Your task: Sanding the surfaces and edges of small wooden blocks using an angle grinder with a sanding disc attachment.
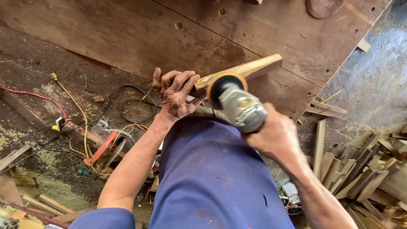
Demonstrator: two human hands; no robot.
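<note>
My left hand (176,92) grips the near end of a light wooden piece (253,67) that lies at the front edge of a big brown plywood bench top (179,31). My right hand (275,136) holds a grey angle grinder (240,107) with a round sanding disc (219,85) set against the near end of the wood, right beside my left fingers. My blue shirt fills the lower middle.
Cables, red and yellow, and a power saw (103,149) lie on the sawdust floor at left. A heap of wood offcuts (370,181) sits at right. A round disc (325,4) and small blocks rest at the bench's far side.
</note>
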